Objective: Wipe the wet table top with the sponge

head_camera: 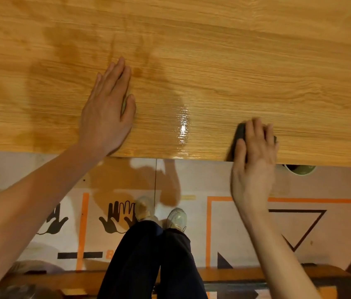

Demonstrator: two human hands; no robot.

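Sponge (241,134) at bench (256,61) near edge, right hand (254,160) pressing flat on top, fingers straight. Left hand (107,108) flat, empty. Sponge likely soft, light; press from top.

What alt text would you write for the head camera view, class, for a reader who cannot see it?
Seen from above, a person's right hand presses a dark sponge at the near edge of a wet, shiny wooden table. Their left hand rests flat on the table, fingers straight.
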